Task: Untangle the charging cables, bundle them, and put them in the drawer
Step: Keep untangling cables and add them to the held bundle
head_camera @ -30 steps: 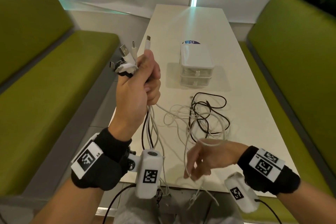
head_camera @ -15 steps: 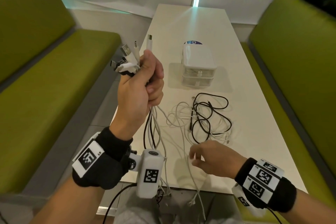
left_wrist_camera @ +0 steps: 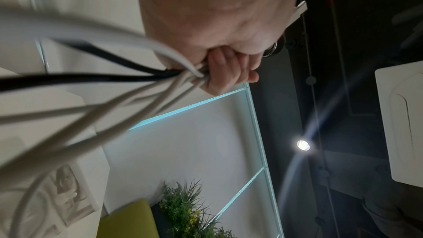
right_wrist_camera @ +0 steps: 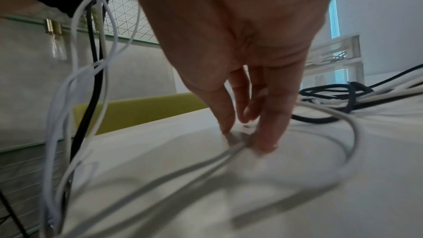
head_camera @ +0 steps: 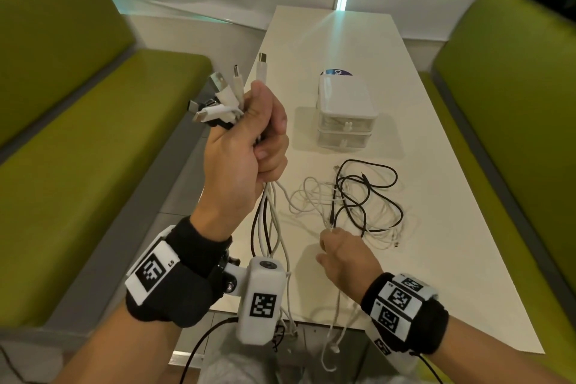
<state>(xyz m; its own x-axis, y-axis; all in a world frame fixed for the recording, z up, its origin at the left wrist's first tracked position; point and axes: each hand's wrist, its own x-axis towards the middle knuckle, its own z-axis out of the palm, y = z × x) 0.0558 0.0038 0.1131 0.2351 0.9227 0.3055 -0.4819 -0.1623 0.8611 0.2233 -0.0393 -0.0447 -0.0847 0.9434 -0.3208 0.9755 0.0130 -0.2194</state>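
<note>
My left hand [head_camera: 249, 146] is raised above the table's left edge and grips a bunch of white and black charging cables [head_camera: 268, 221], their plugs [head_camera: 230, 93] fanning out above the fist. The left wrist view shows the fingers [left_wrist_camera: 228, 71] curled round the strands. The cables hang down and run to a loose tangle [head_camera: 358, 196] on the white table [head_camera: 452, 259]. My right hand [head_camera: 330, 237] is down at the tangle's near side, palm down. Its fingertips [right_wrist_camera: 265, 144] pinch a thin white cable [right_wrist_camera: 206, 162] against the tabletop. A small white drawer unit [head_camera: 346, 112] stands behind the tangle, both drawers closed.
Green benches [head_camera: 93, 165] flank the table on both sides. Some cable ends dangle over the table's near edge [head_camera: 333, 346]. A round blue label [head_camera: 336, 72] lies behind the drawer unit.
My right hand has turned palm down and moved forward from the near edge onto the tangle, where it now pinches a white cable. The left hand has stayed raised with its bunch.
</note>
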